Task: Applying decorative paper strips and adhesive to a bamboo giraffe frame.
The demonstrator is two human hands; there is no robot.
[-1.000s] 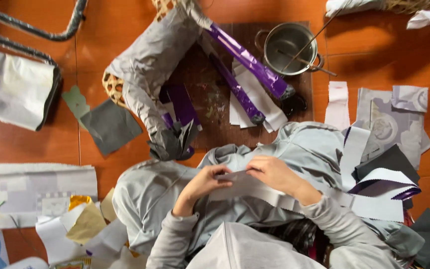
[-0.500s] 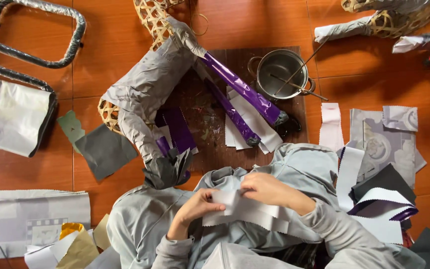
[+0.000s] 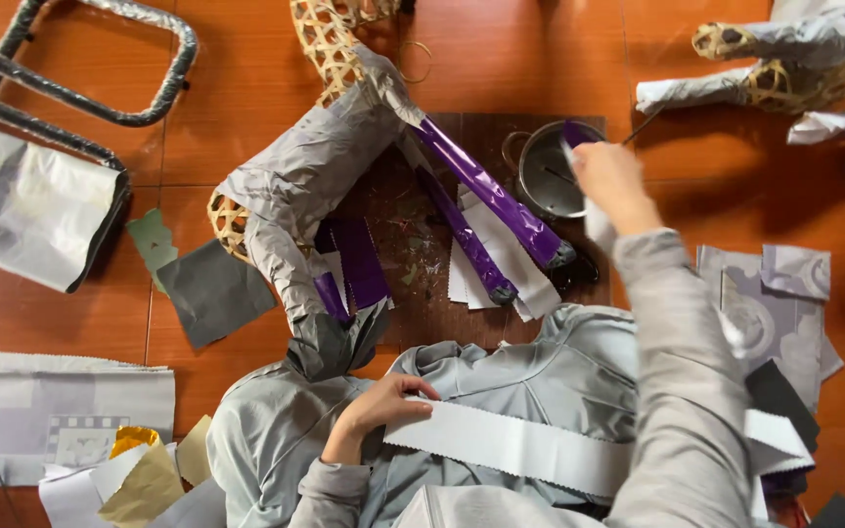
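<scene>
My left hand [image 3: 383,403] pinches one end of a long white paper strip [image 3: 520,448] with zigzag edges, which lies across my grey-clad lap. My right hand [image 3: 610,179] is stretched forward over a small metal pot [image 3: 538,174] and grips a brush handle with a purple tip [image 3: 573,135] and a bit of white paper. In front of me lies a woven bamboo frame [image 3: 325,39], partly covered in grey paper [image 3: 305,181] with purple-wrapped legs [image 3: 486,191], on a dark board [image 3: 413,249].
Cut white strips [image 3: 501,259] lie on the board. A dark grey paper piece [image 3: 212,291] and a grey sheet [image 3: 22,205] lie left, by a metal chair frame [image 3: 80,93]. Patterned papers [image 3: 775,303] lie right. Another paper-wrapped bamboo frame [image 3: 794,64] is at top right.
My right hand let go of the white strip and reached forward to the metal pot. My left hand kept the strip on my lap.
</scene>
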